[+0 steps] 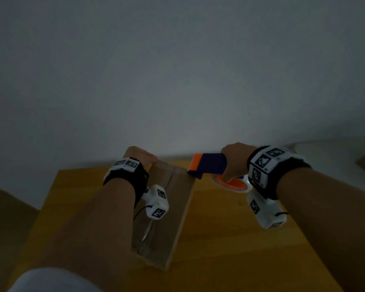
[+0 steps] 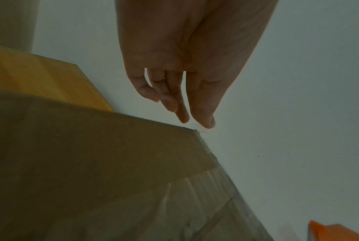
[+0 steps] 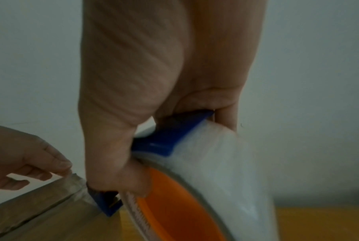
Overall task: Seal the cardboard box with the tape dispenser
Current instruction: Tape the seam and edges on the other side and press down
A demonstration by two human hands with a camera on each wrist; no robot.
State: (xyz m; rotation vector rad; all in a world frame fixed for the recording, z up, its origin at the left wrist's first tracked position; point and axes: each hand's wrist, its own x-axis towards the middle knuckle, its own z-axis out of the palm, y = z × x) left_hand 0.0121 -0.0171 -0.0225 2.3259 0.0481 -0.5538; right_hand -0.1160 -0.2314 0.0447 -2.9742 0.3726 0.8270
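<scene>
Cardboard box [image 1: 167, 218] lies on the yellow counter [image 1: 230, 239], tape already laid along its seam; my right hand [image 1: 236, 161] grips the tape dispenser [image 1: 209, 165] at the far right corner, cut still pending, left hand [image 1: 139, 155] loose-fingered at the far edge.

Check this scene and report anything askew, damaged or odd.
Nothing is damaged or spilled. The cardboard box sits skewed on the table, and its centre seam shows a dark gap near the far end beside the tape dispenser.

A yellow wooden table [image 1: 230, 239] carries a cardboard box [image 1: 167, 218].
</scene>
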